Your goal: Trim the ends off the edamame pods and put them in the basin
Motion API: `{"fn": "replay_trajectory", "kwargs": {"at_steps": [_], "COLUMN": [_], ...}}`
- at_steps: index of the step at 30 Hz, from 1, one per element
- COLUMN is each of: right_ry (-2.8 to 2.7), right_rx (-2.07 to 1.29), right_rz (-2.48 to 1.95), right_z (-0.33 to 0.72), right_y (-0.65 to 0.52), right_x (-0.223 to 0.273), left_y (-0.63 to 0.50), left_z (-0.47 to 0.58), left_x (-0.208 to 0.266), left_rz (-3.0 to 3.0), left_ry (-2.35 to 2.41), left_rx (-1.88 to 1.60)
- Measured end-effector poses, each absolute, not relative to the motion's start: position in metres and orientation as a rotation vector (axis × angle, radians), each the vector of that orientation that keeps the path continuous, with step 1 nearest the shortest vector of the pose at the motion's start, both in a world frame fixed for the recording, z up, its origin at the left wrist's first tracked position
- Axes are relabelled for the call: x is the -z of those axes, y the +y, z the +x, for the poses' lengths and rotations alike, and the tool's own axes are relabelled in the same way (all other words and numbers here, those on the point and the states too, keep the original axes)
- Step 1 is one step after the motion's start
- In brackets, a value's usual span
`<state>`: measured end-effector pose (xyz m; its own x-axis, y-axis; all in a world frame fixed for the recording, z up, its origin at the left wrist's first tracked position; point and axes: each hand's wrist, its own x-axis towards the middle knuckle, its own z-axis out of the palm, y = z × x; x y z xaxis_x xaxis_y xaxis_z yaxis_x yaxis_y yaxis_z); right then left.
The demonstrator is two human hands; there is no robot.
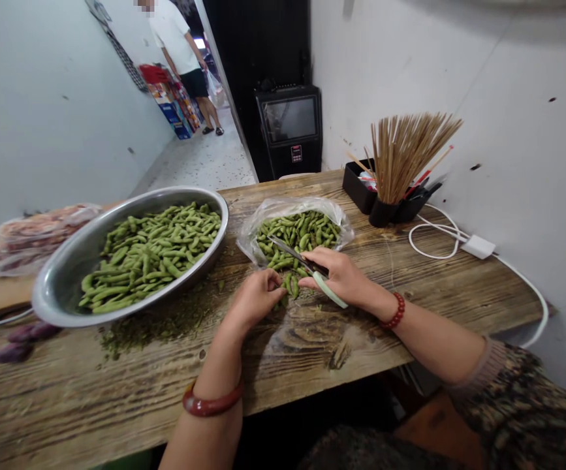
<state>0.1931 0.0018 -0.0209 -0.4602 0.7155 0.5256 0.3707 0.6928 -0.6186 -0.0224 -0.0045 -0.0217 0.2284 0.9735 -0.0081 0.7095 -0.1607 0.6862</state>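
A pair of scissors [329, 289] with pale green handles is in my right hand [344, 277], its blades pointing up and left over the pods. My left hand [258, 297] is closed in a pinch near a few loose edamame pods [290, 284]; whether a pod is between the fingertips is hard to make out. Just beyond both hands, a clear plastic bag [248, 232] lies spread open with many green edamame pods [307, 228] in it. To the left stands a large metal basin [52, 294] holding a heap of edamame pods [160, 254].
Trimmed green bits [160, 333] litter the wooden table [283, 372] below the basin. Bagged meat [42, 235] lies far left. Skewers [405, 156] stand in a black holder [383, 212] near a white cable [437, 254]. Someone [177, 46] stands in the doorway.
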Motion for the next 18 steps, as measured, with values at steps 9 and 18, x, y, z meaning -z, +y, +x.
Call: {"fn": "replay_trajectory", "kwargs": {"at_steps": [9,18], "right_ry": [-2.076,-2.118], "right_rx": [-0.571,-0.599], "right_rz": [-0.827,-0.858], "right_z": [0.193,0.193], "right_y": [0.001,0.000], "right_x": [0.020,0.020], "left_y": [-0.011,-0.013], "left_z": [-0.020,-0.018], "left_x": [0.002,0.002], "left_rz": [1.071,0.921], "left_ry": [1.172,1.029], "left_rx": [-1.137,-1.204]}}
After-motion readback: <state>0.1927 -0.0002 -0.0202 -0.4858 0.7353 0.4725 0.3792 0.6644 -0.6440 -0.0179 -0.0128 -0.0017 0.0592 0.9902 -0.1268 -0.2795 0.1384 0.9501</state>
